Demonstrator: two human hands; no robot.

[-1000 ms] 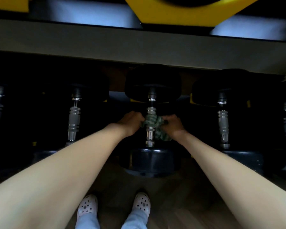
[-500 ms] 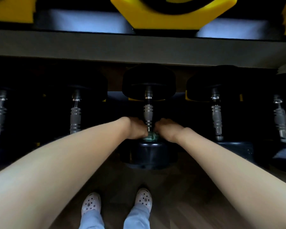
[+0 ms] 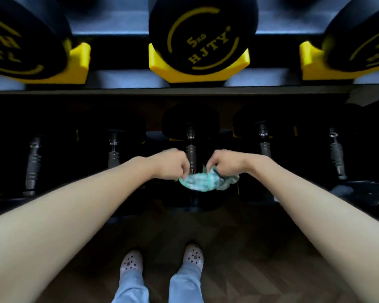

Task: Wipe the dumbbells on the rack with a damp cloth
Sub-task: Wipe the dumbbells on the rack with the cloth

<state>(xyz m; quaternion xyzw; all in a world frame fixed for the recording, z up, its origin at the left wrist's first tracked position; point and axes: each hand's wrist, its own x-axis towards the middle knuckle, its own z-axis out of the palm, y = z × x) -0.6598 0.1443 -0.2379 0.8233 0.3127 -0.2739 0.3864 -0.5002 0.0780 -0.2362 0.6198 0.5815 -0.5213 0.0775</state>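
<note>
Clogs (image 3: pixel 131 262), pale and perforated, stand on the dark wooden floor (image 3: pixel 260 248), on your side of the middle dumbbell (image 3: pixel 191 153) of the lower shelf. Your two bare forearms reach out to that dumbbell. Your left hand (image 3: pixel 169 164) is curled just left of its handle, fingertips pinching one end of the green-and-white cloth (image 3: pixel 202 182). Your right hand (image 3: pixel 224 162), just right of the handle, grips the other, bunched end. The cloth hangs slack between them at the near end of the handle, above the dumbbell's near head; whether it touches the metal is unclear. More dumbbells (image 3: pixel 265 147) lie on either side of it. Above and beyond it, on the upper shelf, a black dumbbell head marked "5KG HJTY" (image 3: pixel 202 33) sits in a yellow cradle (image 3: pixel 162 64).
</note>
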